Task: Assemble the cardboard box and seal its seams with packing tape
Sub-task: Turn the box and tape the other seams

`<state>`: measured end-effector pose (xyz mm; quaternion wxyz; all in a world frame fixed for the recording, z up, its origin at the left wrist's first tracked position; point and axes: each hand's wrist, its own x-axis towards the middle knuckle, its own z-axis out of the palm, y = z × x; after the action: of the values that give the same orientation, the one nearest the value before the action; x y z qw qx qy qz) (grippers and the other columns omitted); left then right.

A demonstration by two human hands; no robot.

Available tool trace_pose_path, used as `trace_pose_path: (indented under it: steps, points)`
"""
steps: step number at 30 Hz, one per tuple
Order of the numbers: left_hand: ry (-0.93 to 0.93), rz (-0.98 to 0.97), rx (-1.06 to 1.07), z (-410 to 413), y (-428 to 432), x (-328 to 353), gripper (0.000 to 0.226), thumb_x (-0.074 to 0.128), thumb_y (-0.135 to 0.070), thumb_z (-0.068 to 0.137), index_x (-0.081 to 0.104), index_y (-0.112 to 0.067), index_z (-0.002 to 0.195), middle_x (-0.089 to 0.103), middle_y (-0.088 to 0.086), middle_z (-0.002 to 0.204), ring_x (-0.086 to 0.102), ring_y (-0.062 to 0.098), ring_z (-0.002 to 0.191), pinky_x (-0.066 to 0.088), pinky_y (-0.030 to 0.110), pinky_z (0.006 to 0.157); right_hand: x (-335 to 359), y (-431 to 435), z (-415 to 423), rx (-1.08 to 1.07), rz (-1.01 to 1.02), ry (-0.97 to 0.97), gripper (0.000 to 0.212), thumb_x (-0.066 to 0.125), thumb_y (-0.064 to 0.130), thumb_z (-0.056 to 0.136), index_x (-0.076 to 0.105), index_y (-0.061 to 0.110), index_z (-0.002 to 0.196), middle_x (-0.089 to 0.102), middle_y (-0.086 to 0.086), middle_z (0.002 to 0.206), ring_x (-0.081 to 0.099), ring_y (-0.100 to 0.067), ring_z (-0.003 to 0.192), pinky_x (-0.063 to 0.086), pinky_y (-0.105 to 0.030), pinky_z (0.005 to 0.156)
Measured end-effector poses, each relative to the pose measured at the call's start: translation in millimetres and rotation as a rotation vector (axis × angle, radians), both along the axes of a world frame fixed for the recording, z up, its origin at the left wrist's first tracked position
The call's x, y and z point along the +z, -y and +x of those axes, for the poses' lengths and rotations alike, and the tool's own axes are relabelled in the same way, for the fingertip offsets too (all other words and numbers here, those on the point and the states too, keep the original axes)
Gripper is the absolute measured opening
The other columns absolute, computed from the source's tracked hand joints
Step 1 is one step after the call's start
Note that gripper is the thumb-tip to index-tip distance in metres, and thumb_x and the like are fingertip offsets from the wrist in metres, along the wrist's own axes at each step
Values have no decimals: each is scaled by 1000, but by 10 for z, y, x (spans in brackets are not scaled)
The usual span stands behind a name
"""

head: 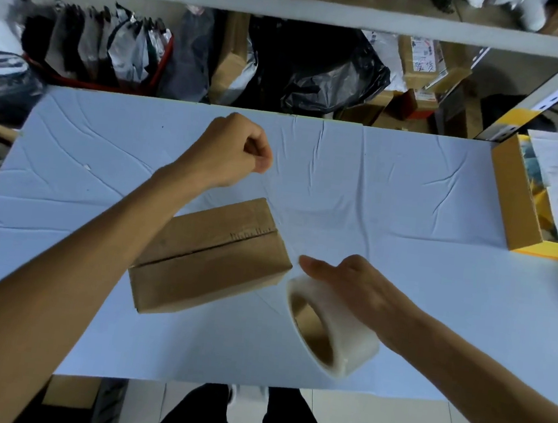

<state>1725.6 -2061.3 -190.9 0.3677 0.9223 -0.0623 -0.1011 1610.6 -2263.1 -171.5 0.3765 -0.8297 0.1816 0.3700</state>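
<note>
Your left hand (232, 151) is raised above the far half of the table, fingers curled into a tight fist with thumb pressed against the forefinger. It appears to pinch something, possibly a tape end, but nothing can be made out in the pinch. Your left forearm crosses over the near-left corner of the cardboard box (211, 256).

Your right hand (356, 285) lies over the top of the tape roll (331, 327), fingers extended toward the box, palm down on the roll's outer surface. Whether the fingers wrap the roll's far side is hidden, so grip versus simple rest: cannot tell. The roll is clear tape on a brown core, tilted, core opening facing you and to the left, just beside the box's right end.

The box sits closed near the middle of the table (410, 197), turned at an angle. Top flaps meet along a centre seam; the seam looks glossy toward its right end, consistent with tape, though motion blur limits certainty.

The table is covered in a creased white sheet. At its right edge stands an open yellow-brown carton (512, 201) holding printed papers. Beyond the table, a shelf (292, 6) holds dark bags and parcels.
</note>
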Motion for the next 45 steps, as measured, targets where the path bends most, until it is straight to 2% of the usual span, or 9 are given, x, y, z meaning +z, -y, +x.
trace_pose_path:
  steps: [3,8,13,23,32,37,41,43,45]
  points:
    - [-92,28,-51,5,11,-99,6,72,-8,82,69,-13,79,68,0,77,63,6,74,49,21,71,-75,-11,-50,-34,-3,-10,52,62,51,83,28,16,68,25,4,58,24,-13,50,22,-24,47]
    - [-132,14,-30,-6,-32,-228,8,72,-8,82,68,-13,78,66,-6,71,60,-1,69,42,11,62,-198,-63,-84,-49,-27,3,52,61,53,84,27,17,66,27,4,60,25,-14,52,22,-26,49]
    - [-113,-7,-15,16,-67,-272,5,73,-9,81,69,-12,81,66,-5,73,61,1,70,42,11,63,-281,-122,-83,-55,-37,63,56,62,52,83,22,18,62,22,4,54,21,-13,47,20,-23,45]
    - [-144,-8,-17,53,-135,-418,7,73,-9,81,69,-15,79,69,-2,79,63,6,76,49,17,71,-448,-163,-60,-32,-96,81,59,60,55,83,23,17,58,25,3,53,23,-15,47,21,-28,49]
    - [-177,-21,-14,41,-132,-525,6,73,-9,81,69,-13,82,68,-2,79,61,1,73,42,12,63,-526,-168,-38,-15,-131,70,62,59,62,80,24,17,57,28,3,52,25,-16,46,23,-28,49]
    - [-231,-40,-25,-5,-121,-570,2,71,-13,84,70,-15,85,70,3,85,65,13,81,48,21,71,-535,-168,-21,-30,-121,41,67,61,68,76,21,18,57,24,3,51,22,-15,46,21,-29,49]
    - [-376,-170,-6,-20,-196,-546,18,70,-12,85,68,-13,103,71,10,86,66,21,85,50,34,88,-528,-160,-15,-20,-119,47,66,62,65,78,21,18,57,23,3,52,21,-15,46,20,-28,49]
    - [-351,-160,-5,-29,-206,-537,19,72,-11,82,69,-12,101,71,11,88,67,22,88,50,38,92,-532,-158,-17,-22,-120,50,66,62,65,77,21,18,57,23,3,52,20,-15,47,20,-28,49]
    - [-296,-142,11,-36,-194,-525,19,77,-14,78,70,-11,95,71,9,91,67,20,88,53,37,90,-544,-156,-19,-30,-122,46,66,63,66,76,21,18,58,23,3,53,21,-15,48,20,-28,49]
